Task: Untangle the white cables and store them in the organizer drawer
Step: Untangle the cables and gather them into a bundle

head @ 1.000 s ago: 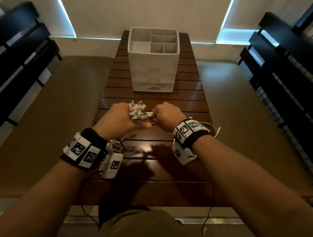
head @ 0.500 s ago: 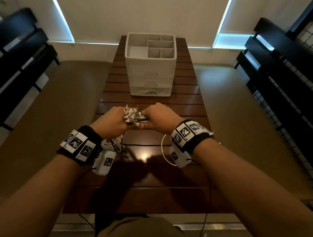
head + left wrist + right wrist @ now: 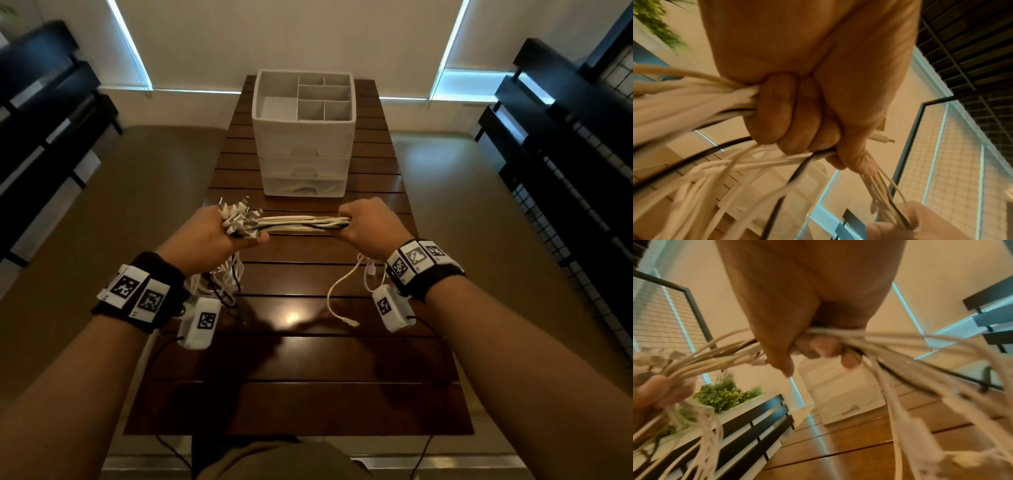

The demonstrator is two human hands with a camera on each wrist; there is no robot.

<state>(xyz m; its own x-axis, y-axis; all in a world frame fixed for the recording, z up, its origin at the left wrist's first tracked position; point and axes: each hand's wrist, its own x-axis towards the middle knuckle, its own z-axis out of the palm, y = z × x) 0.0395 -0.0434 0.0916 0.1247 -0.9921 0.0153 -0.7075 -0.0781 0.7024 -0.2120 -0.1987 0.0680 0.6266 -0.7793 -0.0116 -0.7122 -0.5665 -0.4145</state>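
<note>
A bundle of white cables (image 3: 301, 222) is stretched level between my two hands above the table. My left hand (image 3: 219, 236) grips the end where several plugs (image 3: 236, 214) stick out; its fingers (image 3: 789, 113) are curled tight round the cables (image 3: 694, 100). My right hand (image 3: 363, 222) grips the other end, fingers (image 3: 822, 347) curled round the strands (image 3: 715, 360). Loose cable tails (image 3: 219, 281) hang below the left hand, and one tail (image 3: 337, 301) droops from the right hand onto the wood. The white organizer (image 3: 303, 137) stands beyond, its drawers closed.
The slatted wooden table (image 3: 301, 377) runs away from me, with a drop to the floor on both sides. Black slatted furniture (image 3: 37, 113) stands at the left and dark racks (image 3: 565, 137) at the right. A planter (image 3: 723, 395) shows in the right wrist view.
My hands were close together on the plug cluster. They have moved apart, the right hand sliding rightward, so the cables now span straight between them.
</note>
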